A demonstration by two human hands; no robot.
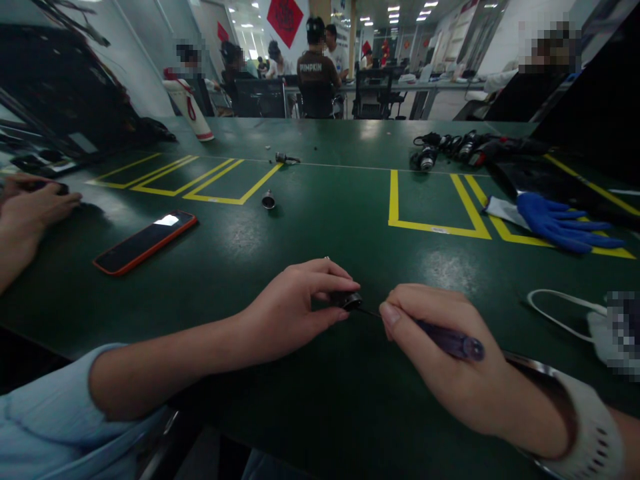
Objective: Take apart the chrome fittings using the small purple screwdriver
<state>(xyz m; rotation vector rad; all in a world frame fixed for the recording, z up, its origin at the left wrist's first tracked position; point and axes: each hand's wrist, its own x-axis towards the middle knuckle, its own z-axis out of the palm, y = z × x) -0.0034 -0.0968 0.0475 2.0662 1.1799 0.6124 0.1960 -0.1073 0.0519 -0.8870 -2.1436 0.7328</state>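
Note:
Between the thumb and fingers of my left hand (pixel 305 297) is a small dark round part (pixel 351 301), its open end turned to the right. My right hand (pixel 440 340) is wrapped round the purplish handle of a screwdriver (pixel 453 341). The thin shaft points left and its tip meets the open end of the dark part; how deep it reaches is hidden. Both hands are just above the green table top (pixel 320 233). Beyond them on the table stand a small metal cup-shaped part (pixel 269 199) and a dark connector-like piece (pixel 285 159).
An orange-cased phone (pixel 145 243) lies at left, near another person's hands (pixel 35 207). To the right are a blue glove (pixel 560 220), a white looped item (pixel 595 320) and several dark cabled parts (pixel 450 148). Yellow tape (pixel 440 230) marks the table; a white cone-shaped container (pixel 193 110) stands behind.

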